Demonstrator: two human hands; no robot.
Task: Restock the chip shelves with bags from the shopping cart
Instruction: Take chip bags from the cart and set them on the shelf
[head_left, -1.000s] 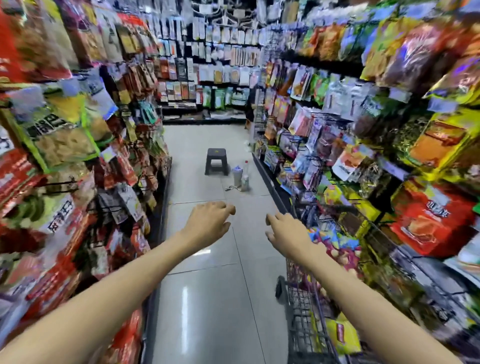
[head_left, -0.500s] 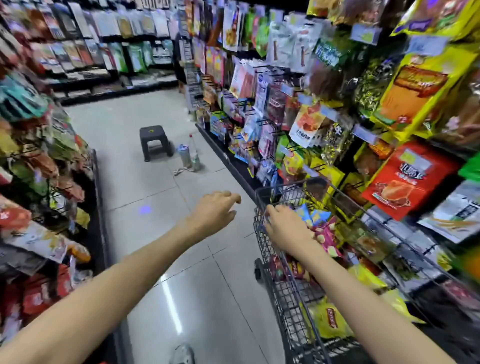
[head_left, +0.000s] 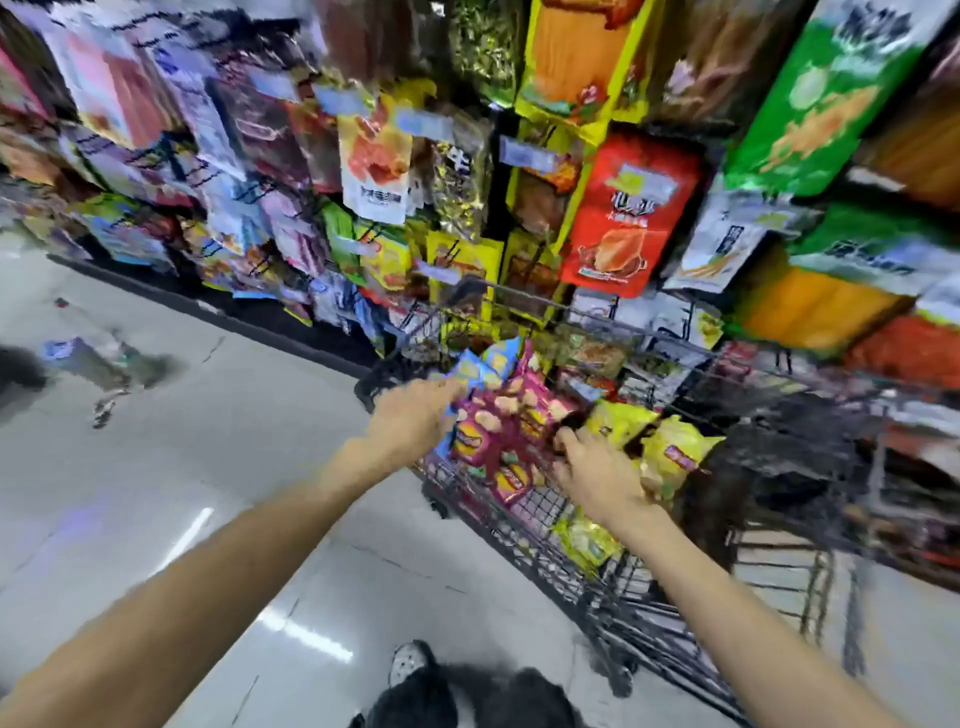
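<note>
The view is blurred by motion. A dark wire shopping cart (head_left: 524, 512) stands against the chip shelves on the right. It holds magenta chip bags (head_left: 501, 421), blue bags (head_left: 485, 364) behind them and yellow bags (head_left: 672, 449) to the right. My left hand (head_left: 410, 418) reaches over the cart's left rim, its fingers stretched against the blue and magenta bags. My right hand (head_left: 597, 470) lies over the cart between the magenta and yellow bags, fingers spread toward the magenta ones. Neither hand plainly grips a bag.
Hanging snack bags cover the shelving behind the cart, among them a red bag (head_left: 623, 218) and green bags (head_left: 826, 98). Glossy grey floor (head_left: 218, 467) lies to the left, with small blurred items (head_left: 104, 364) on it. My shoe (head_left: 410, 662) shows at the bottom.
The view has swung right and down onto the cart. My left hand moved from the open aisle to the bags in the cart; my right hand went deeper among them.
</note>
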